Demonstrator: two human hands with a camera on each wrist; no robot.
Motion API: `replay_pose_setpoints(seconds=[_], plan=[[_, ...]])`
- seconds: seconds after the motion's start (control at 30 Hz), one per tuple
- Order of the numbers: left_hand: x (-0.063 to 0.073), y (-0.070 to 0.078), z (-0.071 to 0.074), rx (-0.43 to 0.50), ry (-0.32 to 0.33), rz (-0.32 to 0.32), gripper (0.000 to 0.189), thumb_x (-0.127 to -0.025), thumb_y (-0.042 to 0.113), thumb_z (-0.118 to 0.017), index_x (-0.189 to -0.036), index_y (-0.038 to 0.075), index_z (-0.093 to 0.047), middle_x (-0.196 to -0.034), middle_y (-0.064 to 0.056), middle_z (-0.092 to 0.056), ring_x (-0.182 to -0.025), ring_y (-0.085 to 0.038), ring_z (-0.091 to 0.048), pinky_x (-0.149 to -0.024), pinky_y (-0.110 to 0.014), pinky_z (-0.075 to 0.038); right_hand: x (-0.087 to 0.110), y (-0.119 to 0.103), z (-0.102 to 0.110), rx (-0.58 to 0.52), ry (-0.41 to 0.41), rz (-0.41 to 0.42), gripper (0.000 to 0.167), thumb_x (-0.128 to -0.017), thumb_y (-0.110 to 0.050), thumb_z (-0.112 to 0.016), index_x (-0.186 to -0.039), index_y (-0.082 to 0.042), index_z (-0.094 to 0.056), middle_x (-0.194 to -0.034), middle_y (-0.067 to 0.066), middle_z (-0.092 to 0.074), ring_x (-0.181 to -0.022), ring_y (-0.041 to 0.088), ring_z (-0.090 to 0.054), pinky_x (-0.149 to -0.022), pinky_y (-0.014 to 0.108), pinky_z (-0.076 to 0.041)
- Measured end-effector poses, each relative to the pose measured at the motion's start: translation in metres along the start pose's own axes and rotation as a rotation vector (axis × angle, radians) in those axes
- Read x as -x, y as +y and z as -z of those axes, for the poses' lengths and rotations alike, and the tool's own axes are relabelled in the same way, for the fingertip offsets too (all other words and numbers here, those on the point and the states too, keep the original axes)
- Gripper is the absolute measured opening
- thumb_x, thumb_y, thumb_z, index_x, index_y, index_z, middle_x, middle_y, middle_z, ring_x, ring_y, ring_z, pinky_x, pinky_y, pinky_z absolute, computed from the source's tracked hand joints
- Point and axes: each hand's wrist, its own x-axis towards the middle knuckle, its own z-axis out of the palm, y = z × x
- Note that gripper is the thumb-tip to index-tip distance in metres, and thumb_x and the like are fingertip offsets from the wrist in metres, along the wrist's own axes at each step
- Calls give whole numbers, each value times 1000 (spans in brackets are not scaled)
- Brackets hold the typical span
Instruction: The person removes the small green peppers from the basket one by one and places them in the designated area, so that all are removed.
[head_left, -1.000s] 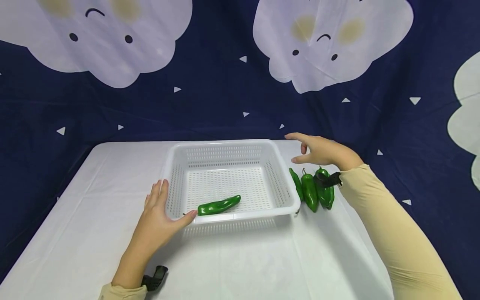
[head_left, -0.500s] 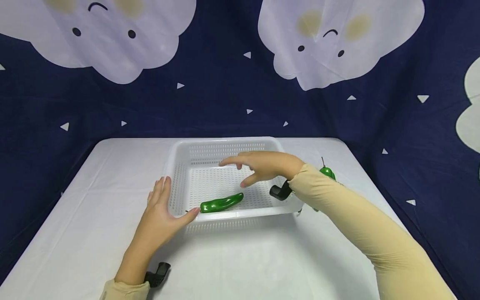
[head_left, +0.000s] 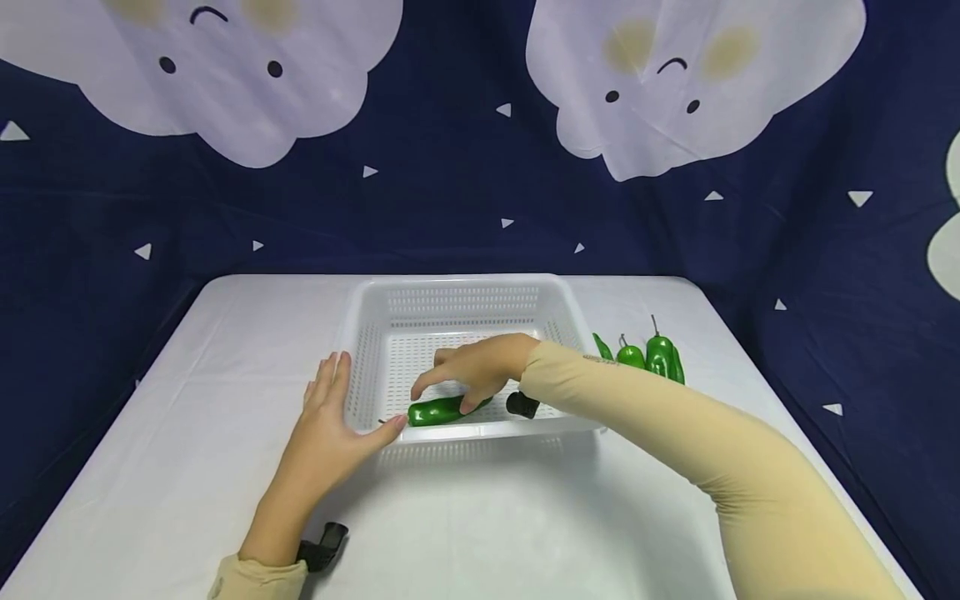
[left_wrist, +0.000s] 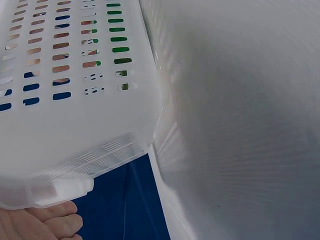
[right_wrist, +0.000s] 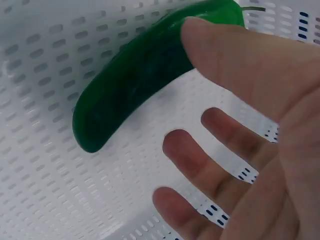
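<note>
A green chili pepper (head_left: 435, 412) lies along the near wall inside a white perforated plastic basket (head_left: 480, 431). My right hand (head_left: 480, 367) is down in the basket over this pepper. In the right wrist view, the thumb (right_wrist: 220, 55) overlaps the pepper's upper side near the stem, while the other fingers (right_wrist: 187, 150) are spread apart below it, with a gap between them and the pepper. My left hand (head_left: 330, 425) rests at the basket's near left corner, fingers straight along the left side and thumb at the front rim.
Several more green peppers (head_left: 660, 357) lie on the white tablecloth just right of the basket, partly hidden by the right sleeve (head_left: 637, 400). A dark blue curtain (head_left: 450, 200) with cloud faces hangs behind the table.
My right hand has moved left from beside the peppers on the right, across the basket's rim and down to the pepper inside. My left hand has stayed at the basket corner.
</note>
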Motion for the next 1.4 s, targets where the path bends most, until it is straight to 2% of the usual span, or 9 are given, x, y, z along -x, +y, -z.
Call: replay_pose_setpoints(seconds=[0.07, 0.27, 0.47, 0.6, 0.77, 1.07, 1.33, 1.4], plan=[[0, 0, -1, 1, 0, -6, 121, -79, 71, -67, -160, 7, -4, -166, -20, -4, -151, -51, -8, -110, -77, -20, -3, -1, -2, 2, -26, 1, 70, -90, -17, -74, -140, -54, -41, -141, -1, -43, -119, 18, -55, -99, 38, -51], [0, 1, -2, 1, 4, -19, 121, -79, 70, -68, -160, 6, -5, -166, -21, -4, -152, -48, -7, -112, -75, -19, -6, -2, -4, -29, -66, 38, 64, -91, -6, -69, -134, -49, -51, -140, -4, -42, -125, 13, -48, -106, 38, -47], [-2, 1, -2, -1, 9, -17, 121, -79, 71, -68, -160, 6, -6, -166, -20, -5, -152, -48, -8, -113, -74, -19, -7, -4, -4, -68, -102, -2, 66, -88, -2, -70, -134, -47, -55, -133, -1, -47, -114, 17, -51, -97, 33, -49], [-3, 0, -3, 5, 10, -23, 121, -78, 70, -69, -160, 6, -7, -166, -20, -5, -153, -46, -7, -116, -71, -18, -6, 0, -4, -46, -108, -63, 72, -86, -6, -73, -140, -48, -49, -134, -1, -47, -112, 15, -51, -95, 33, -49], [-3, 0, -3, 6, 8, -21, 121, -79, 69, -69, -160, 5, -7, -166, -21, -5, -152, -47, -7, -115, -72, -18, -5, 7, -5, -68, -100, -121, 75, -85, -15, -77, -143, -48, -44, -139, -2, -48, -117, 14, -50, -101, 39, -47], [-3, 1, -2, 7, 0, -14, 121, -79, 70, -69, -160, 5, -6, -166, -21, -4, -152, -47, -6, -115, -72, -18, -6, 16, -8, -150, -87, -146, 76, -84, -27, -81, -147, -41, -40, -147, -5, -48, -135, 12, -44, -115, 38, -38], [-2, 0, -2, 9, 2, -21, 120, -79, 69, -69, -160, 5, -6, -166, -20, -3, -153, -46, -5, -115, -72, -17, -13, 16, -12, -83, -85, -197, 76, -83, -35, -81, -146, -45, -39, -137, -2, -52, -123, 14, -51, -105, 40, -46], [-1, 0, -1, 10, 4, -22, 120, -79, 69, -69, -160, 4, -7, -166, -21, -4, -153, -46, -6, -115, -72, -17, -14, 16, -13, -88, -73, -211, 77, -82, -35, -81, -146, -44, -39, -141, -1, -51, -126, 15, -50, -106, 41, -45]])
